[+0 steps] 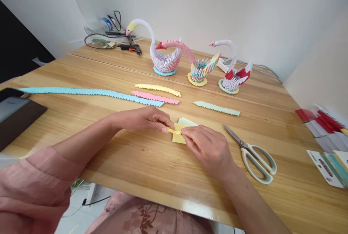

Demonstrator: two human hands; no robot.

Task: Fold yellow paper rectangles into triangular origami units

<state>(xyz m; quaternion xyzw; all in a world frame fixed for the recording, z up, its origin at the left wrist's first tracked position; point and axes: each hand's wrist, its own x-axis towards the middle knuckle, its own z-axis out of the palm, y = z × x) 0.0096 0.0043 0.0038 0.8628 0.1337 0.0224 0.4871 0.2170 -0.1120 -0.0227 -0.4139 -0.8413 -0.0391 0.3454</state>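
Between my left hand (156,120) and my right hand (205,141) is a narrow folded strip of yellow paper (174,130), pinched at both ends. Under it on the table lie a flat yellow sheet (178,138) and a pale green sheet (187,121), partly hidden by my right hand. To the right, scissors (246,147) with white and green handles lie with blades closed. Beyond my hands are chains of interlocked folded paper: a long blue one (100,92), a pink one (156,97), a yellow one (157,88) and a pale green one (216,108).
Three folded-paper swans stand at the back: a white one (165,62), a pink-necked one (199,69) and a red-and-white one (233,80). A glue gun (132,48) with a cable lies back left. A dark phone (19,116) is at left, paper packs (327,167) at right.
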